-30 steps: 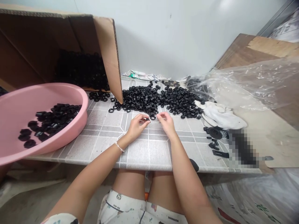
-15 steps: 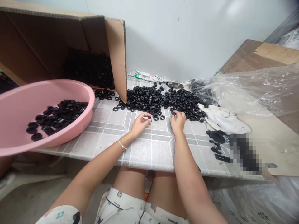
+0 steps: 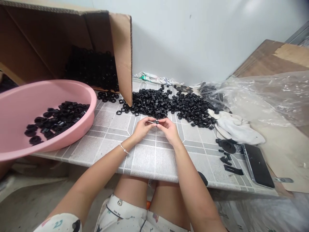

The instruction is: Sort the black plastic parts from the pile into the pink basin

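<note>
My left hand [image 3: 142, 129] and my right hand [image 3: 170, 130] meet over the table just in front of the pile. Their fingertips pinch small black plastic nuts [image 3: 155, 122] held together; where one part ends and the other begins cannot be made out. Behind the fingers lies one heap of loose black nuts [image 3: 154, 102], ring-shaped with faceted sides. Right of it, a second heap of small black parts [image 3: 193, 108] spreads toward a white cloth glove [image 3: 235, 127].
A pink basin [image 3: 83, 130] holding several black pieces stands at left. Behind it, a cardboard box [image 3: 122, 54] on its side contains many nuts. On the right are a phone [image 3: 259, 166], small black scraps [image 3: 233, 169] and clear plastic sheeting [image 3: 272, 93]. The table's front edge [image 3: 154, 176] crosses my lap.
My right hand has moved left from the right-hand heap, carrying a small black piece to my left hand. My left hand has stayed nearly in place. The view has shifted slightly.
</note>
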Demonstrator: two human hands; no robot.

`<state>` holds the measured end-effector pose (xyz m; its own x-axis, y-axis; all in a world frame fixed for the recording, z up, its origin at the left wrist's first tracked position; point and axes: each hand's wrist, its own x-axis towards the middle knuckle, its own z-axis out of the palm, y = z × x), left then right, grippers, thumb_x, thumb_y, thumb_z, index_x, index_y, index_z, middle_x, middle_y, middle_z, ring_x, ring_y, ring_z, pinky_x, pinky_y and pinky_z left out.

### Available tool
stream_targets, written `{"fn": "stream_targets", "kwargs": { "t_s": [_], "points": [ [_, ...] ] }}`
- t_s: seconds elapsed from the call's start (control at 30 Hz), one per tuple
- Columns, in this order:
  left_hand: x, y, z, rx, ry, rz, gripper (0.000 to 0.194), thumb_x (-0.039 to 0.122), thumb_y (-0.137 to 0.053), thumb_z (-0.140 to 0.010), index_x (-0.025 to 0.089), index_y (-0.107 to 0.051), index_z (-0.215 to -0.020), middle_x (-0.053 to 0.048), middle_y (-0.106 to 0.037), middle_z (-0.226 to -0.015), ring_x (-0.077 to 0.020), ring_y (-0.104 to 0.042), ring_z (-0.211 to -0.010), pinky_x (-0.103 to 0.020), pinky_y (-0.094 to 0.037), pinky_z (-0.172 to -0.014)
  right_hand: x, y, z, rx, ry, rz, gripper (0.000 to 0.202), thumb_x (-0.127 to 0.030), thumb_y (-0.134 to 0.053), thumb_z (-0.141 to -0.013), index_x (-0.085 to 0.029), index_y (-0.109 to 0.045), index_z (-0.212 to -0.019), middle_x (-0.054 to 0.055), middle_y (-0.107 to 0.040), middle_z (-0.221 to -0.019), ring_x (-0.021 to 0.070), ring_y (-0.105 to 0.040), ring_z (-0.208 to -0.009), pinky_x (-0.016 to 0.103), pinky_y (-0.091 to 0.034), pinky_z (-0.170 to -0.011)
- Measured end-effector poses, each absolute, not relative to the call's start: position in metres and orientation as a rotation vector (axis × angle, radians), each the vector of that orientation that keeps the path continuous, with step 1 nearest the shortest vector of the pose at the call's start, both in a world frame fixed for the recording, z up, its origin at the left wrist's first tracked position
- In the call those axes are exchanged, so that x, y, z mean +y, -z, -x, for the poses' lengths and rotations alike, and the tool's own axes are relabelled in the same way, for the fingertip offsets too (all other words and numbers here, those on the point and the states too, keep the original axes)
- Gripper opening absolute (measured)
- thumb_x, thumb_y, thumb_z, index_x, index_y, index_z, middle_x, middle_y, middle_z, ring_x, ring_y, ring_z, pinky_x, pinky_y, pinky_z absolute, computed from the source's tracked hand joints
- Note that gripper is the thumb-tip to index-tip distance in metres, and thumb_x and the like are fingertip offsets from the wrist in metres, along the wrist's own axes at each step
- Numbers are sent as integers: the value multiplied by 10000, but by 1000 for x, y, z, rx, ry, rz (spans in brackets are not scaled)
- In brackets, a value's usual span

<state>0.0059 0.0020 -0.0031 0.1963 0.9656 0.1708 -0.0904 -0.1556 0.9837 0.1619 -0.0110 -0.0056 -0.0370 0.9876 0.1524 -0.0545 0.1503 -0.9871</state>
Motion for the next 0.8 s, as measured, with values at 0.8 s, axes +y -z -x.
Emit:
{"fn": "stream_targets", "kwargs": {
  "t_s": [0.8],
  "points": [
    [4, 0, -1, 648, -1031, -791, 281, 275, -801, -670, 123, -655, -856, -19, -647, -843, -109, -593, -794, -276, -430, -818, -12, 9, -157, -1334, -1115, 1040, 380, -468, -620, -789, -240, -632, -1092, 12, -614, -878, 117, -538, -658, 273, -453, -625]
  ]
}}
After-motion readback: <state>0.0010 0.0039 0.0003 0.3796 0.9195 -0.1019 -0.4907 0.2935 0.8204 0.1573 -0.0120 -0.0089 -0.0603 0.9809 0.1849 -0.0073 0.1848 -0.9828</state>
